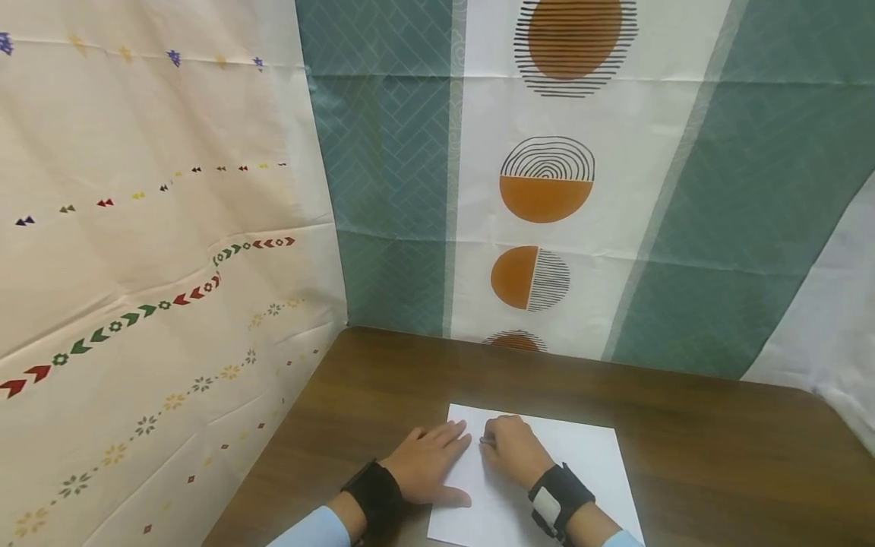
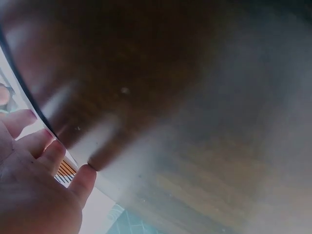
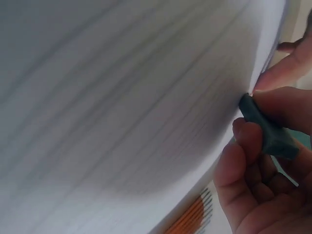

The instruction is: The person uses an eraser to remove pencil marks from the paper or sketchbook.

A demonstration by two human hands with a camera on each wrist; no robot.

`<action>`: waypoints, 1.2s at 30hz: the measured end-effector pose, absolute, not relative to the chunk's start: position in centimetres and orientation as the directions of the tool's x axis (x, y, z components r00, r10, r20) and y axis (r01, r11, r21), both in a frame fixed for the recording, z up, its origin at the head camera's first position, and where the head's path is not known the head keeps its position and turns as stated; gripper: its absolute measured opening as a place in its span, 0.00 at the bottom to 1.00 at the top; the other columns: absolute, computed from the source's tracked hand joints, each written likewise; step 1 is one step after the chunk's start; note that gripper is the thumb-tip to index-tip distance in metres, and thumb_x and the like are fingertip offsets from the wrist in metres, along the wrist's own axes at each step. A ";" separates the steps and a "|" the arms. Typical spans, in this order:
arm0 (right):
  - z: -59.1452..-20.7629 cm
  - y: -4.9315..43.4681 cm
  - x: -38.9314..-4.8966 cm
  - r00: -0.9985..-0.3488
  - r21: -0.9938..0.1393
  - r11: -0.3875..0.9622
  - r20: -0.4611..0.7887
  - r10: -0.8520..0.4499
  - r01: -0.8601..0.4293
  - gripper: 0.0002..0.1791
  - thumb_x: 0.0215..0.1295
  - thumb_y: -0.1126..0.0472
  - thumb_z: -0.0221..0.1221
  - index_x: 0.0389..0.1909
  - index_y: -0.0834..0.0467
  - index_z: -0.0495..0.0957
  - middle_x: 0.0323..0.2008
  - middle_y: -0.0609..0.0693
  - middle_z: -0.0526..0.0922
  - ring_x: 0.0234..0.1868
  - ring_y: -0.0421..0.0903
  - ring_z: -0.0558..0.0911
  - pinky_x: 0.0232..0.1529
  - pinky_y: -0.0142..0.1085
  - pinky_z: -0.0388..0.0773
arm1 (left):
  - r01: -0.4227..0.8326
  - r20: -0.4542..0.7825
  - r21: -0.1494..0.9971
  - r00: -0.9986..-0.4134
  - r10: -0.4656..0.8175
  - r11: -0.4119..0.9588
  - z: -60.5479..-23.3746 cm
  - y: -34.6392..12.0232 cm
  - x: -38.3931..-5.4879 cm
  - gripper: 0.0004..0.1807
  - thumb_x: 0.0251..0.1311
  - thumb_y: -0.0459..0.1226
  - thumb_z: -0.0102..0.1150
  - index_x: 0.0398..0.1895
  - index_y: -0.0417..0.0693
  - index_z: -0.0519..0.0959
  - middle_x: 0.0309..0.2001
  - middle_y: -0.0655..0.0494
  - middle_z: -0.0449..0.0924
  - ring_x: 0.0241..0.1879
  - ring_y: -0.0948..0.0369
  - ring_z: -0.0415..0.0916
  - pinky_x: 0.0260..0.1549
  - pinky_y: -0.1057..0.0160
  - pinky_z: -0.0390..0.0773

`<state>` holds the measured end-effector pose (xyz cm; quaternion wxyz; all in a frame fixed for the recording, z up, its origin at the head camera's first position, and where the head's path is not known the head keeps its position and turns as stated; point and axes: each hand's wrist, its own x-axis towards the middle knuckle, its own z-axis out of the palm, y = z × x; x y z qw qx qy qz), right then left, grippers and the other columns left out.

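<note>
"What is the right wrist view giving us beyond the head view?"
"We're seeing a dark teal block (image 3: 269,129) being pinched in the right hand (image 1: 517,450); from the head we're catching only a sliver, toward ten o'clock on the white paper (image 1: 581,463)."
"And the left hand (image 1: 425,465)?"
"It's lying spread, holding nothing, across the paper's nine-o'clock edge, crowding near the block."
"Room?"
"We're finding the surface (image 1: 718,448) stretching toward three o'clock; patterned cloths (image 1: 383,167) are bounding it at twelve and nine."
</note>
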<state>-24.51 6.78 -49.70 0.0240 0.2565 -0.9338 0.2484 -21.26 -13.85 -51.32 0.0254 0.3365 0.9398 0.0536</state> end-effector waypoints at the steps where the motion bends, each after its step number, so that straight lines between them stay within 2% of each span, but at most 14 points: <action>1: -49.9 7.1 -24.5 -0.873 -0.455 0.750 0.166 -0.459 -0.481 0.02 0.50 0.63 0.64 0.24 0.55 0.80 0.21 0.44 0.78 0.23 0.37 0.74 0.28 0.38 0.77 | 0.630 -0.016 0.120 -0.772 0.636 0.767 -51.2 -13.8 -21.2 0.50 0.50 0.74 0.39 0.70 0.53 0.57 0.71 0.54 0.50 0.68 0.58 0.45 0.55 0.39 0.61; 8: -50.1 11.8 -24.2 -0.931 -0.465 0.808 0.136 -0.340 -0.363 0.06 0.51 0.62 0.63 0.19 0.52 0.77 0.20 0.41 0.76 0.23 0.38 0.72 0.29 0.41 0.75 | 0.627 -0.035 0.108 -0.773 0.634 0.771 -50.9 -14.1 -21.2 0.50 0.50 0.74 0.38 0.71 0.53 0.56 0.71 0.55 0.50 0.68 0.58 0.44 0.56 0.39 0.60; 13: -49.8 16.2 -23.9 -0.969 -0.429 0.869 0.122 -0.214 -0.246 0.06 0.50 0.64 0.63 0.19 0.54 0.76 0.22 0.45 0.78 0.27 0.42 0.74 0.32 0.47 0.76 | 0.625 -0.022 0.112 -0.775 0.631 0.772 -50.8 -14.5 -21.2 0.50 0.51 0.73 0.40 0.70 0.52 0.56 0.71 0.54 0.50 0.68 0.58 0.44 0.56 0.39 0.60; 17: -49.7 17.4 -23.9 -0.977 -0.439 0.873 0.112 -0.183 -0.214 0.04 0.50 0.65 0.64 0.21 0.56 0.78 0.24 0.48 0.79 0.30 0.45 0.77 0.32 0.48 0.77 | 0.624 -0.022 0.123 -0.775 0.631 0.771 -50.7 -14.8 -21.1 0.50 0.51 0.72 0.41 0.70 0.51 0.57 0.71 0.53 0.50 0.68 0.57 0.45 0.56 0.38 0.60; 23: -49.0 12.9 -24.4 -0.943 -0.487 0.808 0.182 -0.277 -0.332 0.03 0.48 0.64 0.65 0.23 0.56 0.80 0.24 0.46 0.80 0.27 0.41 0.76 0.31 0.43 0.78 | 0.622 -0.016 0.132 -0.777 0.629 0.772 -50.8 -14.9 -21.0 0.50 0.51 0.72 0.42 0.70 0.50 0.57 0.71 0.52 0.51 0.68 0.56 0.46 0.55 0.37 0.61; 29: -48.8 7.6 -24.8 -0.880 -0.457 0.752 0.238 -0.410 -0.474 0.02 0.48 0.63 0.64 0.24 0.55 0.80 0.22 0.43 0.78 0.24 0.38 0.74 0.28 0.39 0.77 | 0.633 0.000 0.122 -0.771 0.637 0.765 -50.8 -14.3 -20.9 0.50 0.51 0.73 0.40 0.69 0.51 0.58 0.71 0.52 0.52 0.67 0.56 0.47 0.53 0.38 0.63; 36: -49.4 6.2 -25.1 -0.894 -0.444 0.777 0.182 -0.408 -0.445 0.02 0.50 0.62 0.64 0.24 0.55 0.80 0.22 0.44 0.78 0.24 0.39 0.75 0.29 0.40 0.78 | 0.636 0.012 0.099 -0.770 0.638 0.765 -51.2 -13.9 -21.2 0.50 0.50 0.74 0.39 0.69 0.51 0.58 0.71 0.53 0.51 0.67 0.57 0.46 0.54 0.39 0.63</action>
